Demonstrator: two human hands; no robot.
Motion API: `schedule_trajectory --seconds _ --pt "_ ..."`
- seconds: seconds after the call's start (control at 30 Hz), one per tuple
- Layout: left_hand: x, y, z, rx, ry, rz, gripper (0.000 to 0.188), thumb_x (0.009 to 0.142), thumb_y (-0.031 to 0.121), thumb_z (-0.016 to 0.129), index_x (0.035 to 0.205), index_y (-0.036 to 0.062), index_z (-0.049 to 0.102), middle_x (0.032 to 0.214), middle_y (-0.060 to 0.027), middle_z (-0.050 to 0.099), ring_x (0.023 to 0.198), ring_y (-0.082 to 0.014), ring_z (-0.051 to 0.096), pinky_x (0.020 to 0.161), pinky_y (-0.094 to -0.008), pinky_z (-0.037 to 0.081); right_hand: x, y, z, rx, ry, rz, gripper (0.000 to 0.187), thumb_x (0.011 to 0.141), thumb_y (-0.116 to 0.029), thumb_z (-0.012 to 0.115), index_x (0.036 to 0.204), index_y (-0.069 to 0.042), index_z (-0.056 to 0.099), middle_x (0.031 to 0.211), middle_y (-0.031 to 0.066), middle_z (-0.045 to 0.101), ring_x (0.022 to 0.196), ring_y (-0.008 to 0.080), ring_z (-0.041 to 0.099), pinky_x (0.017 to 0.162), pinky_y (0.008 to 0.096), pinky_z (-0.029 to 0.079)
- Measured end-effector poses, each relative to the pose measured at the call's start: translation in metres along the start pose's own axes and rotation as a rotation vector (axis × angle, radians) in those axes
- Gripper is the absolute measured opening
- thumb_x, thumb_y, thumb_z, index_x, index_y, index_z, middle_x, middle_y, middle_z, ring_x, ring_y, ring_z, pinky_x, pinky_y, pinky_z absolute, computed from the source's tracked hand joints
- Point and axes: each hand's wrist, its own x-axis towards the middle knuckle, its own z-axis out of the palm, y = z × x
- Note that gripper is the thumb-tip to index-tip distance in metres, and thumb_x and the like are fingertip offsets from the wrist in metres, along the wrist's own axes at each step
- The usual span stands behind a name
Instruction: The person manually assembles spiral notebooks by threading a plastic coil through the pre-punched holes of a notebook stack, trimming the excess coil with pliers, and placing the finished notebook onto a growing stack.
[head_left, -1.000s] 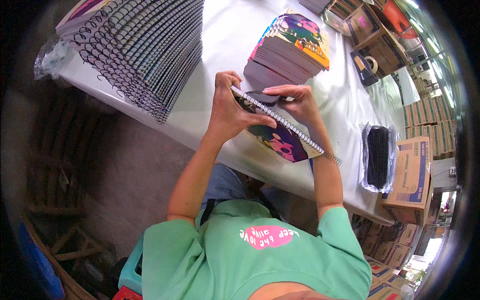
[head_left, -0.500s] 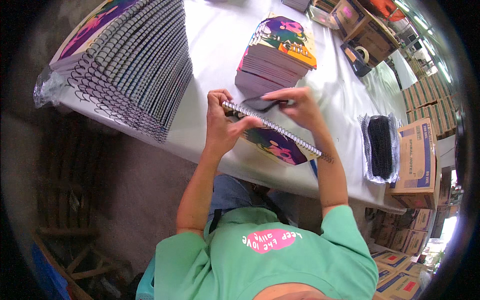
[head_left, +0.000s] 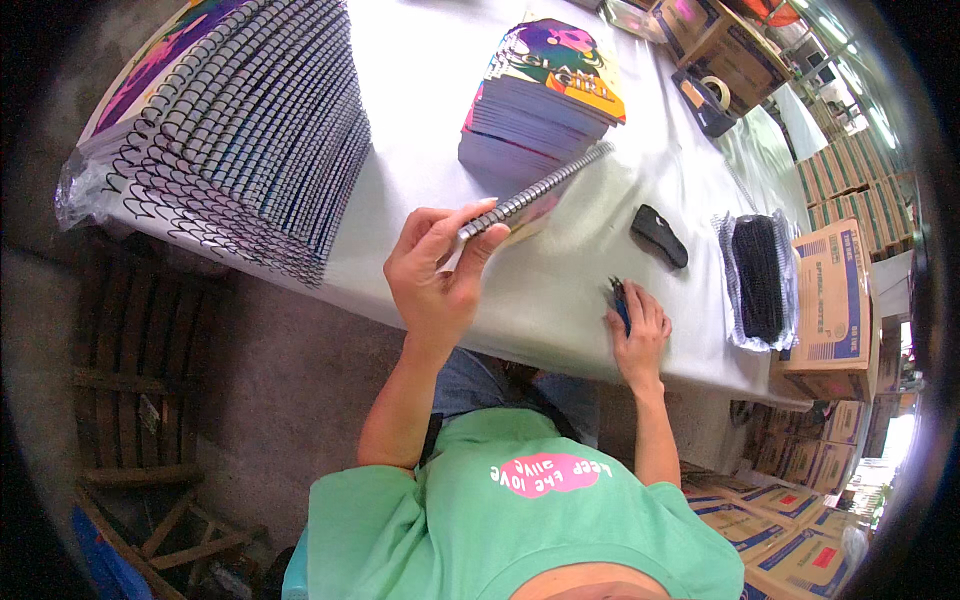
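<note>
Near the notebook stack (head_left: pixel 535 118), left hand (head_left: pixel 430 268) pinches spiral notebook (head_left: pixel 535 193); right hand (head_left: pixel 643 338) on blue-handled pliers (head_left: pixel 622 303), grip unclear: likely pickup, needing firm grasp

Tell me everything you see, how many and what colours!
table: one, white, centre
spiral notebook: one, grey coil, held up
spiral-bound stack: one, dark coils, table's left
booklet stack: one, multicoloured cover, table's far middle
oblong object: one, black, table's right
tool: one, partly blue, table's near side
coil bundle: one, black, table's right, plastic-wrapped
tape dispenser: one, dark, table's far right
cardboard boxes: several, brown, right side
wooden frame: one, brown, lower left
shirt: one, green, bottom centre
left grip: one, bare, pinching notebook
right grip: one, bare, on tool
</note>
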Motion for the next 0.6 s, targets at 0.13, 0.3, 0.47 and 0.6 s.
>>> schedule_trajectory --seconds 0.13,0.3,0.47,0.6 --pt "-0.003 0.005 0.005 0.229 0.053 0.253 0.031 0.068 0.008 0.077 0.098 0.0068 0.070 0.073 -0.0013 0.058 0.062 -0.0113 0.048 0.052 -0.0240 0.039 0.021 -0.041 -0.031 0.621 0.084 0.128 0.036 0.081 -0.011 0.063 0.116 -0.007 0.060 0.107 0.0144 0.060 0.097 0.0285 0.057 0.084 0.0365 0.045" --pt "-0.004 0.009 0.007 0.307 0.089 0.379 0.037 0.064 0.007 0.077 0.100 0.0081 0.069 0.071 0.0001 0.059 0.061 -0.0131 0.048 0.053 -0.0263 0.040 0.052 -0.116 -0.101 0.654 0.201 -0.311 0.041 0.075 -0.014 0.069 0.115 -0.013 0.062 0.111 0.0090 0.058 0.097 0.0261 0.055 0.087 0.0379 0.039" --pt "-0.006 0.014 0.007 0.318 0.064 0.378 0.042 0.062 0.003 0.075 0.102 0.0088 0.069 0.072 0.0010 0.061 0.062 -0.0133 0.048 0.054 -0.0258 0.041 0.062 -0.127 -0.097 0.600 0.177 -0.385 0.043 0.074 -0.018 0.070 0.116 -0.018 0.062 0.113 0.0055 0.056 0.099 0.0242 0.053 0.088 0.0382 0.035" --pt "-0.008 0.011 0.008 0.304 0.068 0.409 0.044 0.060 -0.002 0.072 0.102 0.0084 0.069 0.074 0.0010 0.061 0.063 -0.0133 0.049 0.055 -0.0256 0.042 0.056 -0.125 -0.095 1.260 -0.291 -0.092 0.040 0.084 -0.019 0.063 0.122 -0.011 0.055 0.106 0.0065 0.059 0.091 0.0190 0.057 0.079 0.0323 0.044"
